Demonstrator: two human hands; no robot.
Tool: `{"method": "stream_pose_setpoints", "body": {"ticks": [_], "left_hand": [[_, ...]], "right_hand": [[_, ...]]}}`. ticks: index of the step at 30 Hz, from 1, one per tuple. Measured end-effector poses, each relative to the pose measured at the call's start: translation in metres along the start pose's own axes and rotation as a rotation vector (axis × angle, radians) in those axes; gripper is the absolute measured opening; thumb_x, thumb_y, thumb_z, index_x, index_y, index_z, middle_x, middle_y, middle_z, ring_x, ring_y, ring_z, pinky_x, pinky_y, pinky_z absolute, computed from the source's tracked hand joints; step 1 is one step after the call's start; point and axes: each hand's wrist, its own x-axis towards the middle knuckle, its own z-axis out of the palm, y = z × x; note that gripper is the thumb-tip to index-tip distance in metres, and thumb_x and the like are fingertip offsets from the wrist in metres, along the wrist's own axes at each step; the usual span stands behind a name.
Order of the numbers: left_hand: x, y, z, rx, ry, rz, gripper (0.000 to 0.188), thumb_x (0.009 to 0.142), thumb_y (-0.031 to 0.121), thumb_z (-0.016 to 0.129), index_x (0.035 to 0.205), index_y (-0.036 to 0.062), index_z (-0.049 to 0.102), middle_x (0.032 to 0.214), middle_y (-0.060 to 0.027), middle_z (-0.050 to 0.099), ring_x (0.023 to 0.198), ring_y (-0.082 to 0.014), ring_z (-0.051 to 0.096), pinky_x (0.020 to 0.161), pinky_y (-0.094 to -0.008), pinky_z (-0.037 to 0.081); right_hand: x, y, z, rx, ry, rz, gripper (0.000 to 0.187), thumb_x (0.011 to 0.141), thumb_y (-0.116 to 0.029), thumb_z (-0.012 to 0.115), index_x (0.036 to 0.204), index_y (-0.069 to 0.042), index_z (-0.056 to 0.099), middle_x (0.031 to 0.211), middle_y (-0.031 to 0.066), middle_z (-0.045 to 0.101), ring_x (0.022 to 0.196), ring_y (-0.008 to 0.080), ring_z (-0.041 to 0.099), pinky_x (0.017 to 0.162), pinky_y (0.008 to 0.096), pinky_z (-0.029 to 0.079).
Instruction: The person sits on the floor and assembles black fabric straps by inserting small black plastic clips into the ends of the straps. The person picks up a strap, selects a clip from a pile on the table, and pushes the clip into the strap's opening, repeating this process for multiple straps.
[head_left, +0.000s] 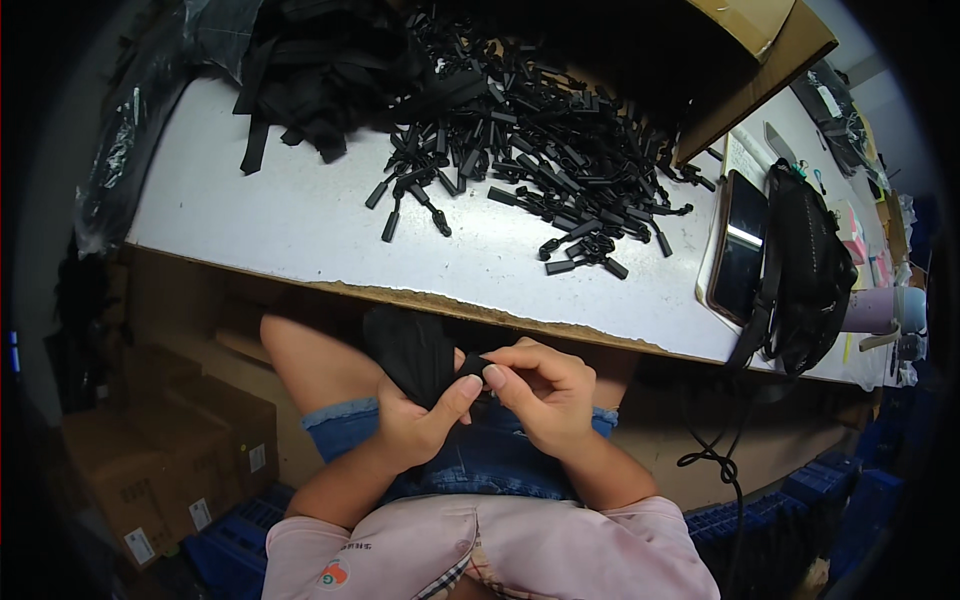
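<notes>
My left hand (425, 420) is closed round a bundle of black zipper tape (412, 350) that hangs over my lap below the table edge. My right hand (545, 390) meets it there, thumb and fingertips pinching the end of one strip beside my left thumb. Whether a small slider sits between the fingertips is hidden. On the table beyond lies a large heap of black zipper sliders (570, 175) with rectangular pull tabs. To its left, more black strips (330, 75) are piled loosely.
The white table (270, 235) has a worn front edge. An open cardboard box (745, 90) stands behind the heap. At right lie a phone (740, 245), a black bag (808, 270) and a purple cup (870, 310). Cartons (160, 460) and blue crates (860, 520) are on the floor.
</notes>
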Motion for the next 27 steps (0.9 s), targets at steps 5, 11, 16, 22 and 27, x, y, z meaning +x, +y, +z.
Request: {"method": "stream_pose_setpoints", "body": {"ticks": [5, 11, 16, 22, 27], "left_hand": [[0.005, 0.003, 0.002, -0.062, -0.047, -0.021, 0.01, 0.078, 0.003, 0.055, 0.083, -0.0019, 0.049, 0.075, -0.0082, 0.052, 0.054, -0.009, 0.05, 0.046, -0.0199, 0.043], [0.006, -0.005, -0.002, -0.11, -0.042, -0.054, 0.017, 0.078, 0.005, 0.055, 0.088, -0.0028, 0.043, 0.072, -0.0104, 0.051, 0.056, -0.0127, 0.053, 0.05, -0.0239, 0.047], [0.005, 0.003, 0.002, -0.139, 0.004, -0.181, 0.022, 0.078, 0.007, 0.056, 0.093, -0.0046, 0.046, 0.072, -0.0106, 0.051, 0.054, -0.0126, 0.052, 0.048, -0.024, 0.046], [0.003, -0.002, 0.001, -0.067, -0.034, -0.001, 0.015, 0.074, 0.002, 0.061, 0.089, -0.0006, 0.057, 0.075, -0.0056, 0.053, 0.056, -0.0107, 0.052, 0.049, -0.0206, 0.043], [0.002, -0.005, 0.0, 0.343, -0.167, 0.449, 0.012, 0.075, -0.001, 0.058, 0.087, 0.0022, 0.057, 0.076, -0.0062, 0.049, 0.059, -0.0132, 0.051, 0.051, -0.0237, 0.044]], "right_hand": [[-0.002, 0.002, 0.004, -0.041, 0.05, -0.001, 0.007, 0.073, 0.002, 0.06, 0.078, 0.003, 0.056, 0.067, 0.0046, 0.056, 0.054, 0.006, 0.048, 0.047, 0.0182, 0.038], [-0.001, 0.004, 0.002, -0.43, 0.06, -0.313, 0.005, 0.073, 0.001, 0.06, 0.076, 0.002, 0.055, 0.067, 0.0048, 0.056, 0.055, 0.0057, 0.049, 0.048, 0.0183, 0.038], [0.0, 0.004, 0.001, -0.035, 0.0, -0.024, 0.005, 0.076, -0.001, 0.058, 0.076, 0.002, 0.054, 0.064, 0.0038, 0.055, 0.056, 0.0053, 0.052, 0.047, 0.017, 0.04], [-0.002, 0.01, -0.005, 0.178, -0.08, 0.003, 0.006, 0.077, -0.002, 0.057, 0.077, 0.002, 0.053, 0.063, 0.0026, 0.054, 0.054, 0.0037, 0.05, 0.044, 0.0162, 0.038], [-0.003, 0.009, -0.007, 0.386, -0.107, 0.207, 0.004, 0.076, -0.001, 0.056, 0.076, 0.001, 0.053, 0.062, 0.0032, 0.053, 0.05, 0.0037, 0.045, 0.043, 0.0178, 0.034]]}}
